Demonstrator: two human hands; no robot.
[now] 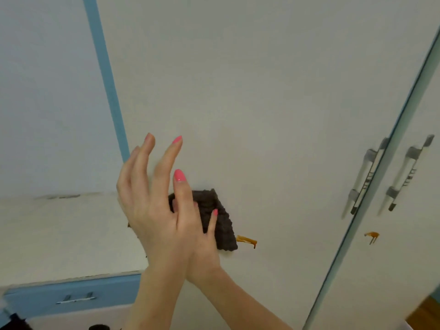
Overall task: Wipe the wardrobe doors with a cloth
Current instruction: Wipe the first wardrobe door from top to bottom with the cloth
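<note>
Right hand (204, 236) presses a dark cloth (221, 222) flat against the white wardrobe door (262, 91), beside an orange smear (246, 240). Left hand (154, 201), fingers spread and holding nothing, crosses in front. Metal handles (364, 177) flank the door seam; blue trim (104, 75) borders the left edge.

A dark brown cloth (219, 217) lies flat against the pale wardrobe door (262, 91), pressed there by the right hand (204, 244), whose fingers (212, 222) spread over it. The left hand (154, 206) is raised in front, fingers straight and apart, holding nothing and partly hiding the right. An orange smear (247, 240) sits on the door just beside the cloth's lower right corner. A second orange smear (372, 235) marks the neighbouring door (392, 270), below two metal handles (364, 177). At lower left is a blue drawer (71, 298).
</note>
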